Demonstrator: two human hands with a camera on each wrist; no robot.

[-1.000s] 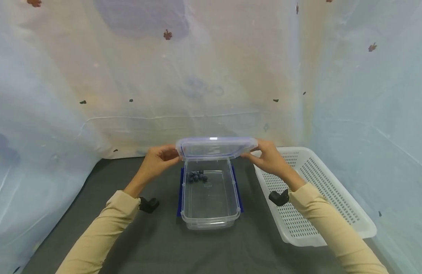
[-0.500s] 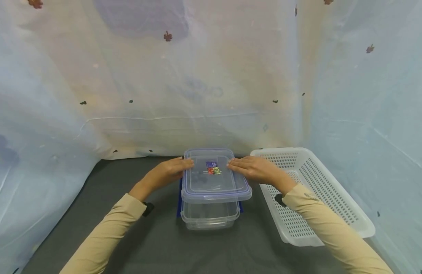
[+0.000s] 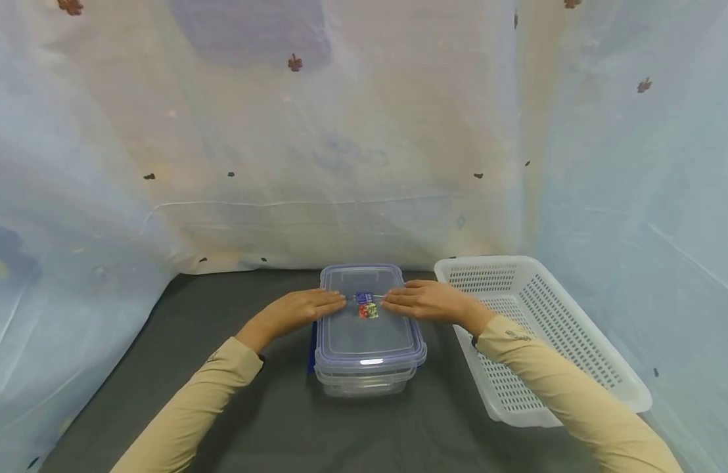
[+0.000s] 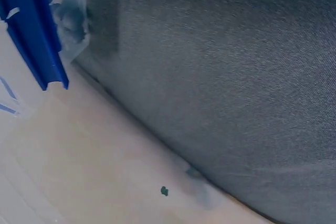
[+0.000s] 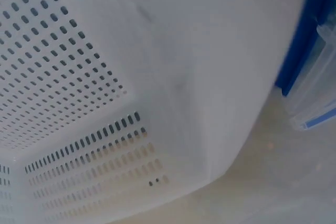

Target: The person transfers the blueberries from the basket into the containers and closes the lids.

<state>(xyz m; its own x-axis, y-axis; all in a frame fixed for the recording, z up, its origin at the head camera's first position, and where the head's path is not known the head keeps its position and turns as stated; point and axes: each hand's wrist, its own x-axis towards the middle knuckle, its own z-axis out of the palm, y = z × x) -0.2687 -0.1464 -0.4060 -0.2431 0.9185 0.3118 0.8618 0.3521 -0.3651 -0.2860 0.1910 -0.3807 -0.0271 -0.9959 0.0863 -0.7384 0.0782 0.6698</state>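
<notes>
A clear plastic lid with a lilac rim and a fruit sticker lies over a clear food container. Whether it sits fully down cannot be told. My left hand rests on the lid's left side, fingers straight. From the right, my right hand lies flat across the lid near the sticker, fingers extended. Small dark berries, likely blueberries, show through the container's wall in the left wrist view. A blue side latch hangs outward there; another blue latch appears in the right wrist view. Neither hand shows in the wrist views.
A white perforated basket stands right of the container, partly under my right forearm. Dark grey cloth covers the table. Pale patterned sheeting rises behind and at both sides.
The lid, earlier held tilted up by its edges in both hands, has come down over the container and covers it. Both hands have moved from its edges onto its top.
</notes>
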